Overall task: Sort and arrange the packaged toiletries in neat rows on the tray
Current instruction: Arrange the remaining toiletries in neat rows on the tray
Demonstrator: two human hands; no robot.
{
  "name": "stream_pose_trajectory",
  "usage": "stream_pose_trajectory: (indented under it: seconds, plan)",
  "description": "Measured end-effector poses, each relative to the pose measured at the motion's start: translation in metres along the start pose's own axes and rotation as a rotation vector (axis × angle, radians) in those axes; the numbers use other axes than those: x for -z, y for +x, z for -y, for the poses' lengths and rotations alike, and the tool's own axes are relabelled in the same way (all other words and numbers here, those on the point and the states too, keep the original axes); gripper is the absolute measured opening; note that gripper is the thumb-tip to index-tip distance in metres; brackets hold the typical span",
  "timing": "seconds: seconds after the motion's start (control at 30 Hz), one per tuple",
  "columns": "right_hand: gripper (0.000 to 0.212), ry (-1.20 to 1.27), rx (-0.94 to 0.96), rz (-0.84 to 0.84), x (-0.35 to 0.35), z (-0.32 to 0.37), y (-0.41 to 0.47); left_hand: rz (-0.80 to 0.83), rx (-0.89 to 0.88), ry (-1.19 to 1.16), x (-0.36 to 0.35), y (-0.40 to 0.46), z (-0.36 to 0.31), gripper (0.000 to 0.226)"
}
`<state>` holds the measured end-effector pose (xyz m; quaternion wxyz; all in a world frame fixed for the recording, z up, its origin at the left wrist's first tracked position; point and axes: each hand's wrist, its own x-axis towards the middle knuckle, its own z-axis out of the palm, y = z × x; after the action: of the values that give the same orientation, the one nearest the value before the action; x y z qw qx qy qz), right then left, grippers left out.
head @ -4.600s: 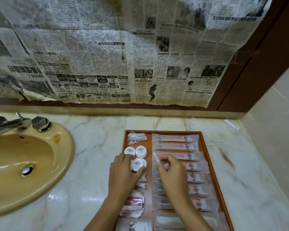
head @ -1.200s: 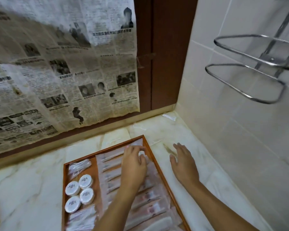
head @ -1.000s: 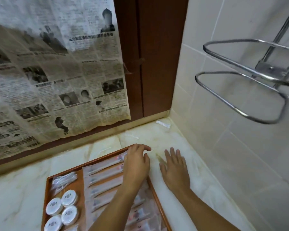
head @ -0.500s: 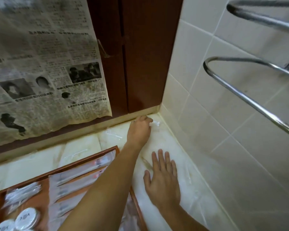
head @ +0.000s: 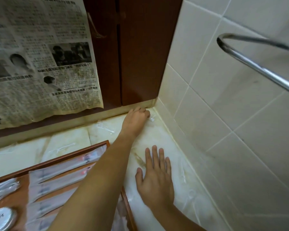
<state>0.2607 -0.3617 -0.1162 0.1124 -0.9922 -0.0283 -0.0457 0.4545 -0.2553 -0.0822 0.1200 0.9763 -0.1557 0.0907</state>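
Lower left of frame: tray (head: 50, 161) on the desk (head: 158, 135), long sachets (head: 60, 174) already in rows, round tub (head: 2, 217) at bottom left corner. Centre top: left hand (head: 135, 118) reached across to the back corner, fingers curled down on a small clear packet (head: 151, 117); looks like a pinch, contact partly hidden. Right of centre: right hand (head: 155, 179) flat on desk, fingers spread, bracing. Advice: get fingertips under the packet edge, it lies flat and slippery against the wall; lift, don't drag. Then place it beside like items, same orientation. Other clear wrappers (head: 105, 129) are near the tray's far edge.
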Motion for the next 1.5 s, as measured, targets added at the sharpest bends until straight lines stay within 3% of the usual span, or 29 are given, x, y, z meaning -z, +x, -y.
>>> stream_pose_trajectory:
  seconds: [0.33,0.63,0.8,0.97,1.17,1.33,1.5]
  plan:
    - [0.07,0.004,-0.008,0.015,-0.001,-0.001,0.0,0.028,-0.008,-0.039,0.008,-0.006,0.0,0.024]
    - [0.067,0.035,0.0,0.0,0.002,-0.002,0.001,-0.193,0.045,-0.3,0.044,-0.055,-0.002,0.009]
    - [0.055,0.086,0.06,0.021,0.008,-0.002,0.0,-0.27,0.157,-0.411,0.074,-0.127,-0.01,0.006]
    - [0.048,0.138,0.083,0.017,0.007,-0.009,-0.001,-0.37,0.379,-0.63,0.115,-0.204,-0.017,0.01]
    - [0.04,0.482,-0.017,0.058,0.024,0.026,-0.015,-0.524,0.623,-0.778,0.161,-0.306,-0.014,0.017]
    - [0.033,0.71,0.148,0.038,0.049,0.095,-0.085,-0.566,0.708,-0.767,0.179,-0.383,-0.001,0.022]
    - [0.015,0.91,0.156,0.371,0.083,0.167,-0.143,-0.502,0.664,-0.584,0.18,-0.448,0.014,0.024]
